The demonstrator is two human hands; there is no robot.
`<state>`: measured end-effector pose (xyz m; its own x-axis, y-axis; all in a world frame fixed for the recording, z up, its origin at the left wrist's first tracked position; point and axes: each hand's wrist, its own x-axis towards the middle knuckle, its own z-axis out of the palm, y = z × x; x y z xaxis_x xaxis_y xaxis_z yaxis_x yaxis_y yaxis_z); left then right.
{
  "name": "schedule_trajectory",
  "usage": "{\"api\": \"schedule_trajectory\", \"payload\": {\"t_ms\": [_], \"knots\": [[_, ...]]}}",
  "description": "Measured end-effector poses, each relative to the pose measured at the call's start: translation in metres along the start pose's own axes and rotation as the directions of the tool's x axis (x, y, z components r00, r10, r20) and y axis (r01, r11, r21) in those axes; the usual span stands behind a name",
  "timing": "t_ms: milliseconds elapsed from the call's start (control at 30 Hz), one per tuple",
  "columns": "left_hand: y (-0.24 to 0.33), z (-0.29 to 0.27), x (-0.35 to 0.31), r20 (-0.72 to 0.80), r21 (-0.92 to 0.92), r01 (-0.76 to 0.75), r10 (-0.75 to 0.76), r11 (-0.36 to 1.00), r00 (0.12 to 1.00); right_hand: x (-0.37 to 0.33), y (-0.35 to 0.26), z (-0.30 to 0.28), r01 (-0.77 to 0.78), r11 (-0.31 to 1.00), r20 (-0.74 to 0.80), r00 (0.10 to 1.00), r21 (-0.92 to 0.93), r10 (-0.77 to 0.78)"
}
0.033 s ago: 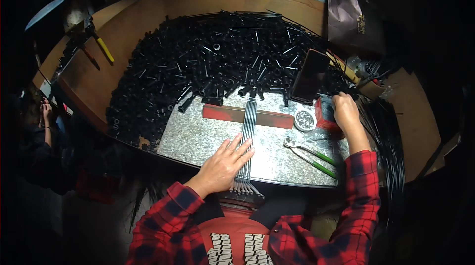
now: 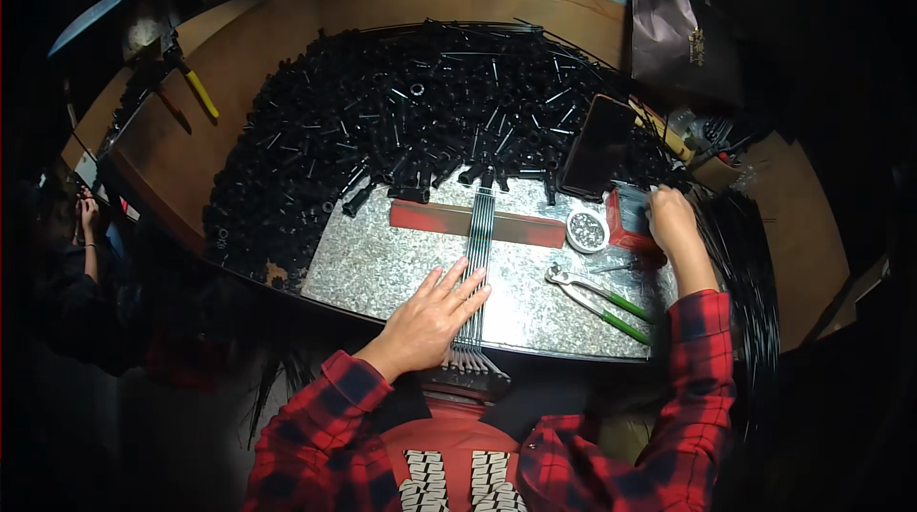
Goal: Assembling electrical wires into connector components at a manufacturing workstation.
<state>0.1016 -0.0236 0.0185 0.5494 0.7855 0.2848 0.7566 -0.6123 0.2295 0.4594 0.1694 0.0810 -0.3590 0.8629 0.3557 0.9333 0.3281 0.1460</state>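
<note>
My left hand (image 2: 428, 319) lies flat with fingers spread, pressing on a row of thin dark rods (image 2: 484, 219). Side by side, these rods cross a long red-and-brown bar (image 2: 430, 217) and run toward me, their bent ends fanning out past the slab's front edge. At the right, my right hand (image 2: 674, 222) is curled with its fingertips together, beside an open red tray (image 2: 621, 225); anything between those fingertips is hidden. Left of the tray stands a round white cup (image 2: 587, 230) of small metal bits. Green-handled pincers (image 2: 602, 306) rest in front of it.
A speckled stone slab (image 2: 373, 268) forms the work surface. Behind it is a large heap of black tubular parts (image 2: 382, 111). A phone (image 2: 598, 147) leans at the heap's right. Long black rods (image 2: 750, 273) hang over the right edge. Another person's hand (image 2: 89, 216) shows far left.
My right hand has shifted very slightly to the right and down beside the red tray. My left hand stays on the rods.
</note>
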Motion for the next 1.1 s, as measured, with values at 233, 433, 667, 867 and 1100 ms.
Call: {"api": "schedule_trajectory", "payload": {"t_ms": [233, 433, 667, 867, 1100], "knots": [[0.003, 0.001, -0.001, 0.002, -0.011, 0.004, -0.004, 1.0, 1.0, -0.015, 0.009, 0.003, -0.005, 0.996, 0.153, 0.988, -0.09, 0.018], [0.006, -0.017, -0.004, -0.044, -0.236, -0.044, 0.034, 0.971, 0.998, -0.023, 0.008, 0.001, 0.067, 0.997, -0.013, 0.998, -0.036, -0.067], [0.031, -0.082, 0.007, -0.214, -0.858, -0.216, 0.059, 0.466, 0.975, -0.023, 0.008, 0.004, 0.022, 1.0, -0.116, 0.993, 0.015, -0.02], [0.051, -0.103, 0.018, -0.377, -0.835, -0.347, 0.016, 0.427, 0.926, -0.024, -0.002, -0.012, -0.063, 0.972, -0.263, 0.957, 0.227, 0.124], [0.053, -0.101, 0.02, -0.515, -0.672, -0.362, -0.056, 0.646, 0.855, -0.045, -0.118, -0.116, 0.122, 0.521, -0.188, 0.979, 0.845, 0.075]]}}
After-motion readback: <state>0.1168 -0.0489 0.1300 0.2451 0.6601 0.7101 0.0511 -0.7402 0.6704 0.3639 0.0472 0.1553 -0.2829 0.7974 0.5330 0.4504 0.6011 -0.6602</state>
